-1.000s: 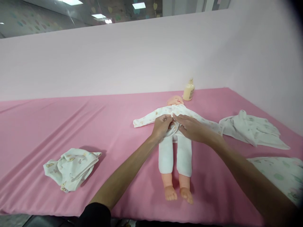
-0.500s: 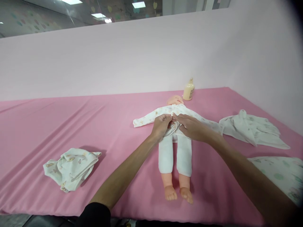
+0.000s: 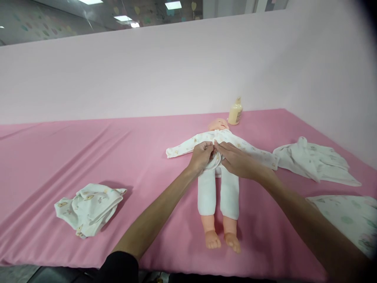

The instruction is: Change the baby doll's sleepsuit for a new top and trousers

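My left hand (image 3: pixel 202 155) has its thumb and fingertips pinched together on the front of a patterned white shirt (image 3: pixel 222 135), holding a bit of the cloth around the middle of the chest. My right hand (image 3: pixel 237 159) comes in from the other side, palm down and fingers fairly straight, its tips meeting those of my left; I cannot tell whether it grips any fabric, since the spot is mostly covered. Below my fingers the shirt's front is bunched in folds.

The shirt is on a doll (image 3: pixel 208 223) lying on the tabletop (image 3: pixel 147 149), which is spread with a pink sheet. Its head (image 3: pixel 218 124) is away from me, and its bare feet (image 3: pixel 212 239) point my way. White leggings (image 3: pixel 207 192) cover its legs, which lie slightly apart, down to the shins. One sleeve (image 3: pixel 182 150) stretches out flat to my left; the other reaches right, its cuff meeting a crumpled white cloth (image 3: pixel 316 161).

Just beyond the head stands a pale yellow bottle (image 3: pixel 235 114), upright. Nearer me on the right, a green-spotted cloth (image 3: pixel 347 214) lies partly behind my forearm. Well apart to the left sits a rumpled printed cloth (image 3: pixel 90 208). A pale wall (image 3: pixel 141 78) rises behind the far edge, and a black cuff (image 3: pixel 120 265) shows on my left arm.
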{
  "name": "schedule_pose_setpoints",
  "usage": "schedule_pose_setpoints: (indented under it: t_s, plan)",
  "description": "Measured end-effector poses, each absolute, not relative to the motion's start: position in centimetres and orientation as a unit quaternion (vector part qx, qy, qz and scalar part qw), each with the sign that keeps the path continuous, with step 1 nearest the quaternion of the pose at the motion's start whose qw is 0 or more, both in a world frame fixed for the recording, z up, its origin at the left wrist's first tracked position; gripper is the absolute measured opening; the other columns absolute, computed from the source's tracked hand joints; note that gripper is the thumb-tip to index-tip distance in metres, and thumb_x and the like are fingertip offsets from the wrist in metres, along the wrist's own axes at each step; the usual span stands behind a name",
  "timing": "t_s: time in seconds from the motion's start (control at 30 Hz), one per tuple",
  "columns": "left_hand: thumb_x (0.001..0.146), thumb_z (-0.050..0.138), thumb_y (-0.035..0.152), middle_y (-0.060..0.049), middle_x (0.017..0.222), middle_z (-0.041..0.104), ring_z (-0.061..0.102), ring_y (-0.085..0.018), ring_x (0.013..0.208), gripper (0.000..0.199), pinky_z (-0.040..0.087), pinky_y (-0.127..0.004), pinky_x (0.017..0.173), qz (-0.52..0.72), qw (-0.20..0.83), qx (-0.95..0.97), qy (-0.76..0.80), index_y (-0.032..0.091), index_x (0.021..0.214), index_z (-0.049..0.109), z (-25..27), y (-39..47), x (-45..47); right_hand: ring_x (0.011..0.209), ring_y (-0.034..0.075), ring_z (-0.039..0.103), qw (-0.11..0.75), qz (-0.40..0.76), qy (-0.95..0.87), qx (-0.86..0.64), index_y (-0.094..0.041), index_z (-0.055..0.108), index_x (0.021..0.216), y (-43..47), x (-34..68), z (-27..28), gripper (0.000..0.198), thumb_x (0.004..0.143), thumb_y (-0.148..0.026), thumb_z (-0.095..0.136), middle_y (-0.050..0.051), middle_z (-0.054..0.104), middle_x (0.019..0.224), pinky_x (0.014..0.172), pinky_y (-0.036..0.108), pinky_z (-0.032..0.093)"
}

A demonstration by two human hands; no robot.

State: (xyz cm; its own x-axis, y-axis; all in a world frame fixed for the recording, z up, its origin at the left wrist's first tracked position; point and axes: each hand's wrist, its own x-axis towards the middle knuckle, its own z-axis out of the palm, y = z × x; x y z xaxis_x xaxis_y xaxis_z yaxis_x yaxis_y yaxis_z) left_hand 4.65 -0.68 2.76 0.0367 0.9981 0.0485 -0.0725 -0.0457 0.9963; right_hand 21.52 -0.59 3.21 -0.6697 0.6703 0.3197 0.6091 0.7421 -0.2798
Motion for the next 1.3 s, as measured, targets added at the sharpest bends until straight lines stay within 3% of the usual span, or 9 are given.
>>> schedule_pose_setpoints:
  t_s: [0.23, 0.53, 0.7, 0.93, 1.3]
  plan:
    - [0.084, 0.055, 0.017, 0.0, 0.069, 0.058, 0.048, -0.007, 0.058, 0.011, 0.036, -0.02, 0.056, 0.51, 0.533, 0.503, 0.451, 0.012, 0.086, 0.065, 2.8, -0.7, 4.7, 0.108, 0.028, 0.052, 0.214, 0.103, -0.908, -0.346, -0.009, 0.029, 0.154, -0.2, 21.8, 3.1, 0.065, 0.089, -0.009, 0.034, 0.014, 0.056, 0.117, 0.097, 0.049, 0.051]
    - [0.079, 0.07, 0.026, -0.004, 0.076, 0.063, 0.052, -0.006, 0.061, 0.016, 0.04, -0.021, 0.061, 0.506, 0.611, 0.461, 0.397, 0.01, 0.08, 0.068, 1.7, 0.8, 3.5, 0.118, 0.027, 0.054, 0.212, 0.144, -0.9, -0.352, -0.018, 0.03, 0.156, 0.0, 22.0, 3.5, 0.066, 0.091, -0.012, 0.037, 0.013, 0.056, 0.124, 0.102, 0.047, 0.049]
    - [0.078, 0.072, 0.024, -0.005, 0.076, 0.065, 0.054, -0.006, 0.062, 0.017, 0.042, -0.02, 0.062, 0.512, 0.612, 0.462, 0.387, 0.008, 0.081, 0.069, 1.6, 1.1, 3.3, 0.116, 0.028, 0.054, 0.21, 0.119, -0.902, -0.357, -0.016, 0.03, 0.156, -0.2, 21.9, 3.5, 0.066, 0.09, -0.012, 0.038, 0.013, 0.057, 0.122, 0.101, 0.049, 0.049]
    - [0.072, 0.075, 0.021, -0.003, 0.07, 0.066, 0.052, -0.006, 0.056, 0.016, 0.04, -0.021, 0.058, 0.532, 0.614, 0.428, 0.397, 0.009, 0.08, 0.067, 1.8, 0.8, 3.4, 0.11, 0.031, 0.053, 0.194, 0.036, -0.907, -0.371, -0.002, 0.032, 0.152, -1.2, 21.6, 3.6, 0.065, 0.088, -0.011, 0.039, 0.017, 0.057, 0.117, 0.095, 0.049, 0.051]
    - [0.075, 0.071, 0.024, -0.006, 0.074, 0.068, 0.057, -0.008, 0.063, 0.016, 0.044, -0.023, 0.063, 0.514, 0.604, 0.463, 0.395, 0.009, 0.081, 0.068, 1.6, 0.9, 3.4, 0.11, 0.031, 0.055, 0.2, 0.062, -0.903, -0.375, -0.007, 0.034, 0.151, -1.1, 21.5, 3.6, 0.064, 0.087, -0.01, 0.041, 0.015, 0.058, 0.116, 0.096, 0.049, 0.05]
